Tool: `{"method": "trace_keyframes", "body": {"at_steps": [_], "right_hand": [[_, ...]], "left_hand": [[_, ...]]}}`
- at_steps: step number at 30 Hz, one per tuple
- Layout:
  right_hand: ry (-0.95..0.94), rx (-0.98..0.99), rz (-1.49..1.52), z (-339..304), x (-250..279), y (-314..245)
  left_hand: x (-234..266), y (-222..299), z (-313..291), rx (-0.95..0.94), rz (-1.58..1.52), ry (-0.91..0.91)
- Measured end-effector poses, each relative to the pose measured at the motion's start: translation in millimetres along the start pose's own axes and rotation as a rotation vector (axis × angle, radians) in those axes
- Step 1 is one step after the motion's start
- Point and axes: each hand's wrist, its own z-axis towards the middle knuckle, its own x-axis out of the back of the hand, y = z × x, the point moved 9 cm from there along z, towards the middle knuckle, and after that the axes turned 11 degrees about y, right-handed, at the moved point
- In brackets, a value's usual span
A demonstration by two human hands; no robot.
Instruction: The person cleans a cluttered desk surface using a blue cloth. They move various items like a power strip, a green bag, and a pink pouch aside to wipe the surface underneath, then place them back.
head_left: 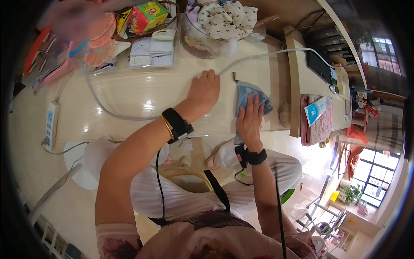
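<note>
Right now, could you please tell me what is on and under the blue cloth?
The right hand lies on the blue cloth. The table shows beside it; whatever is directly beneath the cloth is covered and cannot be seen.

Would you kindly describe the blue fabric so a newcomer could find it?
On the pale desk, find the right hand near the front edge. Under it lies the fabric, its blue setting it apart from the dotted cream cloth in the clear bowl.
</note>
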Motion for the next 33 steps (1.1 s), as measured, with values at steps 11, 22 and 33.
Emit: {"method": "trace_keyframes", "body": {"at_steps": [11, 22, 33], "right_hand": [[0.087, 0.097, 0.299, 28.5, -13.7, 14.0], [0.043, 0.113, 0.296, -44.8, 29.5, -22.8], [0.046, -0.014, 0.189, -16.1, 57.3, 87.1]], "left_hand": [[53.4, 140.1, 39.1, -0.374, -0.079, 0.246], [-52.7, 286.1, 56.7, -0.630, -0.470, 0.086], [-33.4, 217.2, 89.7, -0.679, -0.503, -0.189]]}}
